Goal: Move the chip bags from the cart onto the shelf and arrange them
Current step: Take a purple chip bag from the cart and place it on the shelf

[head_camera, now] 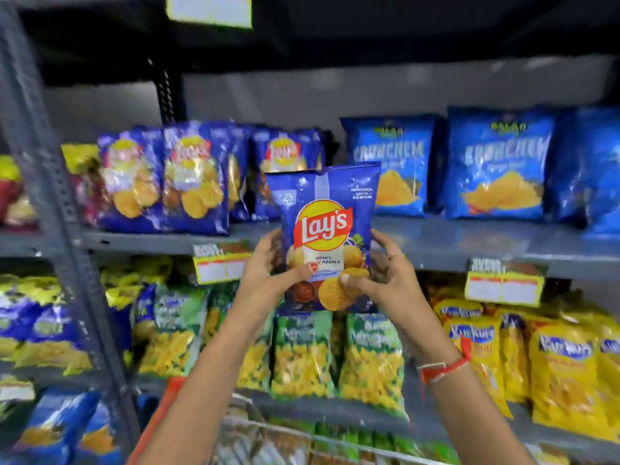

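I hold a blue Lay's chip bag [323, 236] upright in front of the grey middle shelf [469, 241]. My left hand [268, 270] grips its lower left edge and my right hand [379, 273] grips its lower right, thumbs on the front. Behind and to the left, several matching blue Lay's bags [167, 182] stand in a row on that shelf. The wire cart [268, 437] shows at the bottom of the view, with an orange handle [161, 414] on its left.
Lighter blue chip bags [496, 166] stand on the same shelf to the right, with a gap of bare shelf behind the held bag. Green bags [335, 354] and yellow bags [553, 364] fill the shelf below. Price tags [503, 283] hang on the shelf edge. A grey upright post [57, 196] stands at left.
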Motion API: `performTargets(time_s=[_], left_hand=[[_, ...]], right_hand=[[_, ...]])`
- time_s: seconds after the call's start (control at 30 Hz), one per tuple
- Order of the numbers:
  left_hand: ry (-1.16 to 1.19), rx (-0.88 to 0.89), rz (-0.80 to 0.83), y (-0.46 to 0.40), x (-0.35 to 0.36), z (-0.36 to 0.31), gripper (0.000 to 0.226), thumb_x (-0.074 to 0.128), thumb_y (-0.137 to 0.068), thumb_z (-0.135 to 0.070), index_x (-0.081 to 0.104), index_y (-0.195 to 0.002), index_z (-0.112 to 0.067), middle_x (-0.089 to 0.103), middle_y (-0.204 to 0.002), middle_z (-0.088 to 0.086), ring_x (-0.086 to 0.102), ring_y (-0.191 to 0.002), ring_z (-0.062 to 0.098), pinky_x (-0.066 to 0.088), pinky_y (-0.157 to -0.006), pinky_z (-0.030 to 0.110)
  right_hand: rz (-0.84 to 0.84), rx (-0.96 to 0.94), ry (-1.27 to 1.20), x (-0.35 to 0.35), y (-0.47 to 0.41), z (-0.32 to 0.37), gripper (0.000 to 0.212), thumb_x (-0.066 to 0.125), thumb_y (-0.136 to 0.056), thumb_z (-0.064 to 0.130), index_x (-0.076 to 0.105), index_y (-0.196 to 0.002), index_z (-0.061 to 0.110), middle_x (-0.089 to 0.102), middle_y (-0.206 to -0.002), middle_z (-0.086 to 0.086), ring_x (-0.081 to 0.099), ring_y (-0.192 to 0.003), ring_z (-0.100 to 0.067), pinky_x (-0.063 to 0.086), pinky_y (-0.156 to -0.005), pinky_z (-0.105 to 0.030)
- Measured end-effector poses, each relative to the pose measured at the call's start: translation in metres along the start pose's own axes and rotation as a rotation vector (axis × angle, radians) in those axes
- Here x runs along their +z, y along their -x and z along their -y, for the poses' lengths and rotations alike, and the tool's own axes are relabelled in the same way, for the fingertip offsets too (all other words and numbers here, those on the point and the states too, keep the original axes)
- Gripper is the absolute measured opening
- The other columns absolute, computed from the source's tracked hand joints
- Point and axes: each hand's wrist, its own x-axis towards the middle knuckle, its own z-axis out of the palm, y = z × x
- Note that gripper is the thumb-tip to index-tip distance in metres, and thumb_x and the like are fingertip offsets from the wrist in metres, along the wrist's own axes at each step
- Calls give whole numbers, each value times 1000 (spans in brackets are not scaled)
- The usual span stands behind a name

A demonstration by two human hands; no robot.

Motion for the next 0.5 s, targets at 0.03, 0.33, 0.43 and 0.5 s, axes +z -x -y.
performTargets(time_s=[0.03, 0.33, 0.43, 0.5], left_hand=[[0, 26, -21, -11, -3, -8, 58, 68, -73, 6, 49, -120, -20, 63, -116, 3, 62, -102, 12, 55, -85, 20], [11, 104, -131, -112, -31, -45, 64, 68, -78, 1, 42, -134, -14, 63, -111, 5, 61, -102, 18, 53, -79, 23], [-4, 67, -147, -138, -40, -36, 64, 65, -80, 2, 38, -137, -10, 62, -123, 16, 60, -111, 29, 53, -83, 37], [-22, 50, -161, -148, -43, -28, 65, 64, -81, 3, 36, -139, -9, 60, -127, 20, 60, -109, 27, 54, -83, 34]], right_hand=[[-4, -30, -3, 4, -13, 6, 64, 72, -71, -5, 46, -109, 39, 64, -114, -12, 65, -99, -23, 55, -88, -41], [-98, -93, -15, 48, -124, 33, 64, 72, -72, -2, 44, -127, 16, 62, -108, -7, 59, -95, -17, 52, -64, -12], [-159, -66, 11, 63, -150, 20, 70, 75, -69, 0, 44, -131, 10, 59, -124, -21, 57, -105, -30, 54, -78, -34], [-192, -34, 21, 71, -159, 9, 70, 77, -68, 2, 46, -129, 12, 59, -124, -21, 58, -108, -33, 54, -88, -46]])
